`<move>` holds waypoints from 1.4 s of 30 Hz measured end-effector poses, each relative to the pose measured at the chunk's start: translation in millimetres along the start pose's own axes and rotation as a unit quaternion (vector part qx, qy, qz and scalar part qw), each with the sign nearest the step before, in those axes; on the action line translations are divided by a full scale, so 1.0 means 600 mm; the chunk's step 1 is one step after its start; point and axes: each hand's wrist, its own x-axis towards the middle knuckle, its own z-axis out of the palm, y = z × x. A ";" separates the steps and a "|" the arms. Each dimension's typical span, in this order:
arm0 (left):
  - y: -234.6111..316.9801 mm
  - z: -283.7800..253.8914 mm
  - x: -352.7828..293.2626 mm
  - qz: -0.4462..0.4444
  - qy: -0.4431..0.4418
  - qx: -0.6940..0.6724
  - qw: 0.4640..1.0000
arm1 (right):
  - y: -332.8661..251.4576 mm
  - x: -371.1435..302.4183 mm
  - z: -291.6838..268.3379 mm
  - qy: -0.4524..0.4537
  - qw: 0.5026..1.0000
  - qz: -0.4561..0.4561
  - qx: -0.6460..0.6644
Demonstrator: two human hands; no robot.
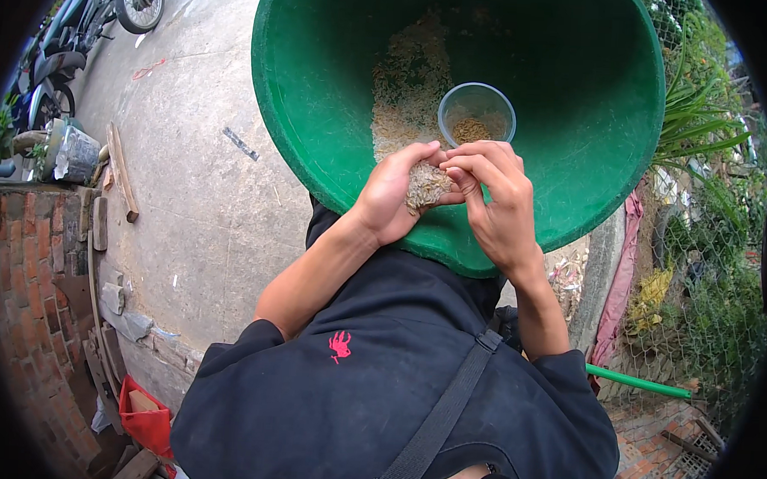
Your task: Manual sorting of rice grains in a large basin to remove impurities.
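A heap of pale rice grains (427,187) lies in my left hand (391,195), which is cupped with the palm up over the near rim of a green basin (319,142). Close above that heap, my right hand (498,193) has its thumb and fingers pinched together; whatever they hold is too small to make out. A clear plastic cup (478,89) with brownish unhusked grains (471,130) at its bottom rests in the basin just beyond my fingers. More loose rice (411,87) spreads across the basin to the left of the cup.
Concrete ground (189,188) stretches to the left, with motorbikes (71,42) at the far left. A brick wall (35,284) and a grey bucket (72,153) stand at the left. Along the right run a wire fence (698,279), plants and a green pole (638,382).
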 end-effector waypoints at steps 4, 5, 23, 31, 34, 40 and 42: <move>0.000 -0.001 0.002 -0.002 0.009 0.006 1.000 | -0.002 0.001 0.001 0.009 1.000 0.003 0.002; 0.000 -0.001 0.002 -0.004 0.012 0.007 1.000 | -0.003 0.002 0.001 0.015 1.000 0.003 0.003; 0.016 0.016 -0.006 -0.037 0.005 0.052 0.998 | 0.007 0.049 -0.028 0.076 0.988 -0.019 -0.130; 0.006 0.015 -0.003 0.012 0.034 0.014 0.999 | 0.003 0.028 -0.019 -0.043 0.996 -0.056 -0.049; 0.004 0.012 -0.002 0.017 0.029 0.002 0.999 | 0.004 0.024 -0.013 -0.066 0.996 -0.047 -0.037; 0.008 0.008 -0.003 0.014 0.012 0.005 1.000 | -0.002 0.019 -0.010 -0.118 0.991 -0.047 -0.033; 0.012 0.024 -0.010 0.013 0.023 0.030 0.999 | 0.000 0.018 -0.009 -0.122 0.990 -0.052 -0.039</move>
